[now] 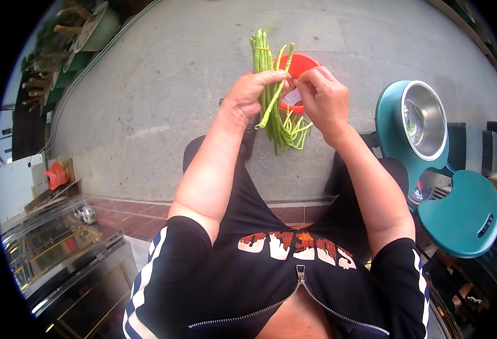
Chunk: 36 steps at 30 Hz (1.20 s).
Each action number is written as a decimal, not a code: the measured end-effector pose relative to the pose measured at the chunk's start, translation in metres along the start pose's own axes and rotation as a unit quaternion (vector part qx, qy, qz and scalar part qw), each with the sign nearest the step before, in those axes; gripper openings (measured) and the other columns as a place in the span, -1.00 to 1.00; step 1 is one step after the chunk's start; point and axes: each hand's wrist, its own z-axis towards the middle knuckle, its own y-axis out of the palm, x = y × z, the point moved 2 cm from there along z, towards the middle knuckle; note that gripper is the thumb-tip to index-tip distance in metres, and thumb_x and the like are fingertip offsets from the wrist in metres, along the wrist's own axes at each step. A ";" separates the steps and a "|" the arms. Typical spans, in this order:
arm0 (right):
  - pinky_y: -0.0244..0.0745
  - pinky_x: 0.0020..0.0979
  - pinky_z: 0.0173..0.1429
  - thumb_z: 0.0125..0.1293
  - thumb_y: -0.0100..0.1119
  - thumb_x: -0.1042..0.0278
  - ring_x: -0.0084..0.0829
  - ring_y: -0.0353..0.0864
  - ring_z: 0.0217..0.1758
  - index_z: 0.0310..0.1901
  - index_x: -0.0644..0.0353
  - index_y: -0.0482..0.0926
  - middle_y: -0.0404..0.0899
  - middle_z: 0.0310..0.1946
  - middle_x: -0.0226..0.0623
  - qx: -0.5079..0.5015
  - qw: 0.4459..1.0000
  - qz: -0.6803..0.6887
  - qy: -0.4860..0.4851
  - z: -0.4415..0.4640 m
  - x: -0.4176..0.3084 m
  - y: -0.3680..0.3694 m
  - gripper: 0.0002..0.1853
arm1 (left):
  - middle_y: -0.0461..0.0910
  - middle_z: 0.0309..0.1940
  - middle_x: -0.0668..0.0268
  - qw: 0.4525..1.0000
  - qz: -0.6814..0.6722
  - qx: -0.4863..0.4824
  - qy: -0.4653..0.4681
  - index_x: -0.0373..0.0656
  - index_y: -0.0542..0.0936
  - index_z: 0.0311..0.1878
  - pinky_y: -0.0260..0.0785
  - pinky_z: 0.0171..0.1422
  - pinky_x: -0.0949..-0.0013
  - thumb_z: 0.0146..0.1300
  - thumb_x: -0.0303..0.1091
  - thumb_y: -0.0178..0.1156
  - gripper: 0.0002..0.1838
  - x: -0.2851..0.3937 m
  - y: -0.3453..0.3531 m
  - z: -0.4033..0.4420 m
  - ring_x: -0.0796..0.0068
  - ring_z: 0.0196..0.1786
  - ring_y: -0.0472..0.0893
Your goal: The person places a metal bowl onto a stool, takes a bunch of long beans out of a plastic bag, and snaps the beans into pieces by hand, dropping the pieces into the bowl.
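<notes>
A bundle of long green beans (277, 127), tied with a yellow band near its top, hangs from my left hand (249, 95), whose fingers are wrapped round it. My right hand (325, 99) is just to the right, its thumb and fingertips pinched together close to the beans; whatever they hold is too small to make out. Behind and below my hands a red bucket (302, 63) stands on the ground, with something pale inside, partly hidden by my hands and the beans.
At the right, a steel bowl (443, 121) holding some green pieces rests on a teal stool (389, 113). Another teal stool (457, 217) is nearer. Potted plants (99, 34) line the back left. A red bag (57, 175) and glass-topped furniture (62, 243) are at the left.
</notes>
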 end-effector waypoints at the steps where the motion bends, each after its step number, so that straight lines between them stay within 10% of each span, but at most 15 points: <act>1: 0.45 -0.29 -0.42 0.07 0.23 0.38 -0.22 0.57 -0.45 -0.48 0.10 0.47 0.51 -0.50 -0.33 -0.003 1.000 0.002 0.007 0.001 0.000 -0.001 -0.89 | 0.58 -0.50 0.31 1.000 0.004 -0.001 -0.001 -0.25 0.60 -0.21 0.43 -0.34 0.42 0.19 -0.31 0.24 -0.79 0.003 -0.004 0.000 0.48 -0.49 0.54; 13: 0.50 -0.20 -0.17 0.06 0.22 0.34 -0.21 0.61 -0.21 -0.22 0.10 0.59 0.59 -0.22 -0.28 -0.150 0.973 -0.171 0.046 0.006 0.028 0.007 -0.79 | 0.60 -0.52 0.34 0.997 0.074 0.011 0.009 -0.20 0.59 -0.26 0.43 -0.41 0.43 0.12 -0.37 0.29 -0.84 0.003 -0.002 -0.003 0.51 -0.54 0.56; 17: 0.51 -0.31 -0.20 -0.01 0.22 0.35 -0.35 0.60 -0.24 -0.28 0.04 0.58 0.55 -0.25 -0.43 -0.038 0.975 -0.137 -0.169 0.014 0.005 -0.007 -0.80 | 0.59 -0.51 0.33 0.996 0.083 0.008 0.001 -0.21 0.58 -0.25 0.41 -0.42 0.42 0.12 -0.36 0.29 -0.83 0.002 0.003 -0.005 0.51 -0.54 0.55; 23: 0.53 -0.36 -0.20 -0.07 0.22 0.34 -0.43 0.58 -0.27 -0.34 0.06 0.57 0.45 -0.28 -0.45 -0.063 0.967 -0.142 -0.203 0.009 0.005 -0.005 -0.81 | 0.58 -0.46 0.31 0.995 0.080 -0.051 -0.018 -0.24 0.57 -0.21 0.42 -0.39 0.45 0.11 -0.35 0.31 -0.78 -0.001 0.009 -0.009 0.52 -0.50 0.55; 36: 0.47 -0.48 -0.31 0.04 0.23 0.50 -0.49 0.57 -0.34 -0.36 0.14 0.64 0.52 -0.43 -0.44 -0.113 0.990 -0.052 -0.066 0.012 0.026 -0.022 -0.90 | 0.57 -0.47 0.31 0.983 0.153 -0.081 -0.066 -0.28 0.54 -0.22 0.44 -0.42 0.57 0.08 -0.42 0.32 -0.77 0.010 -0.002 -0.017 0.61 -0.50 0.56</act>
